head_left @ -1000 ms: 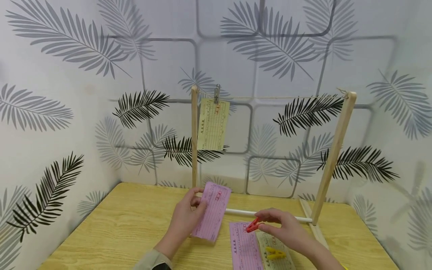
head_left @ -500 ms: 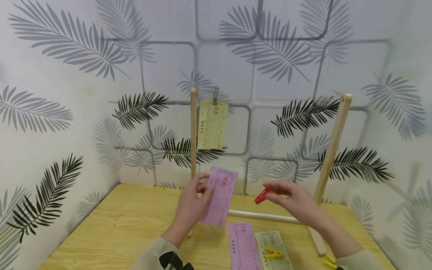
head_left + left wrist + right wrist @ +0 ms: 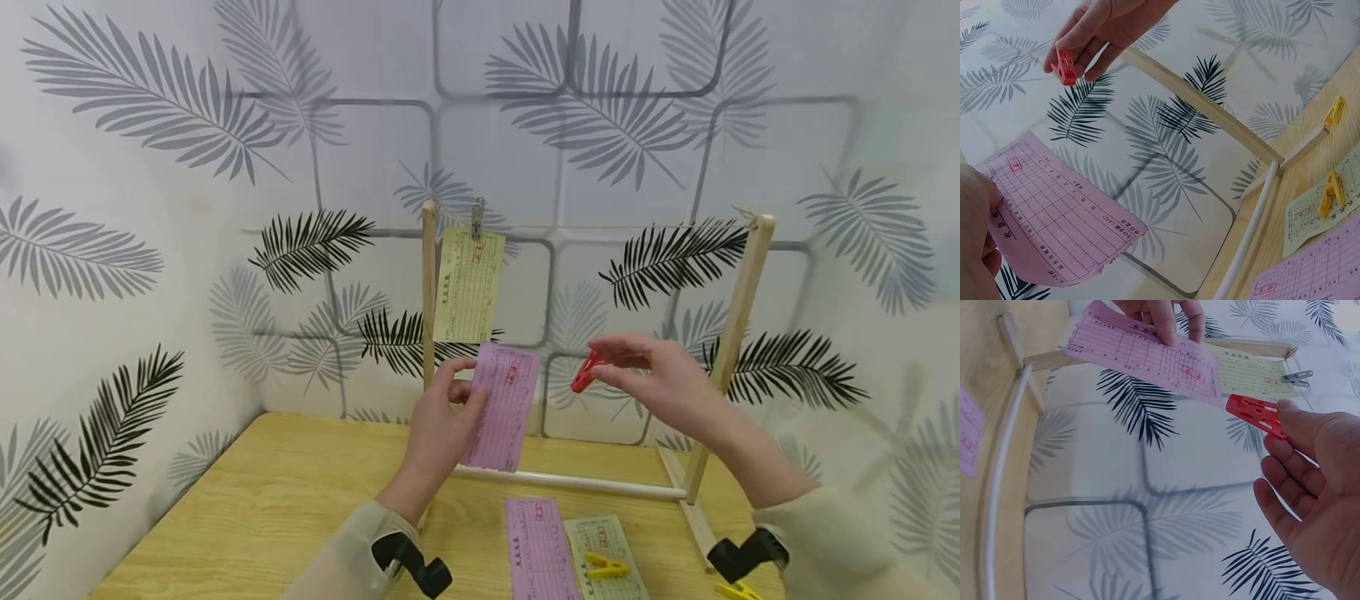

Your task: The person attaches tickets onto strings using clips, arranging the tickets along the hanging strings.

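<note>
**Reviewer:** Report hands and slip.

**Inspector:** Left hand (image 3: 441,421): thumb over the face, fingers behind, pinching the pink receipt slip (image 3: 510,408) along one edge. Right hand (image 3: 667,379): thumb and forefinger closed on the handle end of a red clothes peg (image 3: 584,372), the other fingers loosely bent and holding nothing. The slip is raised and tilted, lower in the head view than the cord (image 3: 600,226). Peg and slip are near, not touching. Whether the peg's nose is parted, I cannot tell.

**Reviewer:** Good practice for this step?

**Inspector:** I judge it to be bringing paper and peg together at the cord. Square the red-marked end to the cord, keep the thumb clear of that edge, and squeeze the peg wide before contact. Clip centrally; an off-centre bite would probably skew the sheet.

**Reviewer:** Materials?

**Inspector:** Slip: thin ruled paper, bowed, its far end ragged. Peg: moulded plastic, tapered, pierced with openings. Cord: thin, twine-like. Wooden posts (image 3: 736,325): pale, squared. Crossbar (image 3: 570,480): white, round, smooth. Yellow slip (image 3: 468,287): similarly ruled, hung from a metal clip (image 3: 477,218).
</note>
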Action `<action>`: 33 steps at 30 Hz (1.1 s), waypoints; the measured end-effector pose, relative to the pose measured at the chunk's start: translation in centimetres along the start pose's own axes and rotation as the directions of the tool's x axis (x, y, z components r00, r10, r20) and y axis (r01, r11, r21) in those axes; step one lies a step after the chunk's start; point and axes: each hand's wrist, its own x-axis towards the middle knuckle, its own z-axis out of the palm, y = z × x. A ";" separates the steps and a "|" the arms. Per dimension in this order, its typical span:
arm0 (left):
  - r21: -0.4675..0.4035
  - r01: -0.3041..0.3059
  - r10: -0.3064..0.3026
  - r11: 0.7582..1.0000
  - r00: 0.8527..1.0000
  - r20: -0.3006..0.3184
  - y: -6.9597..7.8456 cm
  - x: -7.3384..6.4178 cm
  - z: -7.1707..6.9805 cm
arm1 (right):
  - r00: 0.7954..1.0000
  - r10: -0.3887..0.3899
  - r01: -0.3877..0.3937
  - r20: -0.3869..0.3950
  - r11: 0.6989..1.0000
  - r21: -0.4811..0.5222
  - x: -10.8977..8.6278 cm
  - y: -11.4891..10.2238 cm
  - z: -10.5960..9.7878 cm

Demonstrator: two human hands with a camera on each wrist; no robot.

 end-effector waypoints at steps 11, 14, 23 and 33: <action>-0.064 -0.031 0.031 0.998 1.000 0.001 1.9 1.9 0.9 | 0.999 0.003 -0.003 -0.038 1.000 -0.007 3.0 -2.5 -3.5; -0.060 -0.042 0.042 0.997 0.999 -0.003 2.4 2.5 1.1 | 0.999 -0.004 0.003 -0.052 1.000 -0.010 3.9 -3.1 -4.3; -0.089 -0.049 0.048 0.995 0.999 -0.008 4.1 4.4 2.0 | 0.992 -0.028 0.020 -0.121 0.998 -0.063 7.0 -5.2 -6.8; -0.169 -0.036 0.035 0.985 0.999 -0.006 5.6 6.1 2.8 | 0.991 -0.022 0.012 -0.129 0.997 -0.071 9.8 -6.6 -8.9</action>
